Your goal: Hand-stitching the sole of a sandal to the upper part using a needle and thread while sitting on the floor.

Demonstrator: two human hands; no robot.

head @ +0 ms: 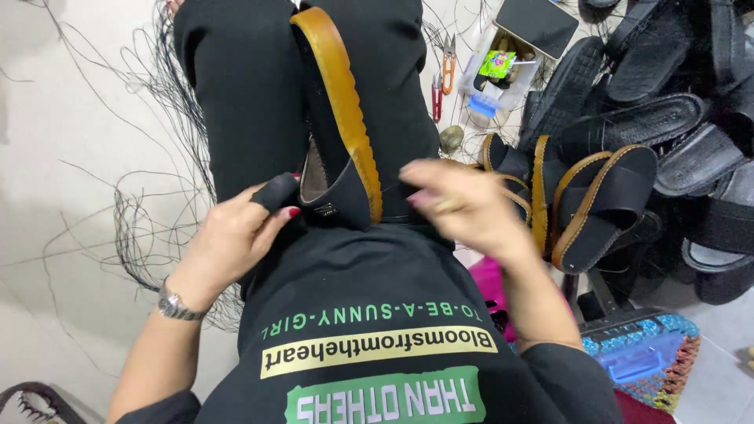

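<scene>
A black sandal with a tan stitched sole edge (343,110) stands clamped between my knees, sole edge facing up. My left hand (236,235) grips the sandal's near end; a black cover sits on the index finger and the nails are red. My right hand (459,206) hovers blurred just right of the sandal, fingers loosely curled; whether it pinches a thread or needle I cannot tell. A metal watch (174,306) is on my left wrist.
A pile of black and tan sandals (613,188) lies at the right. Loose black threads (149,228) spread over the pale floor at the left. Orange and red snips (444,74) and a clear box (495,78) lie ahead. A blue lidded box (644,357) sits near my right elbow.
</scene>
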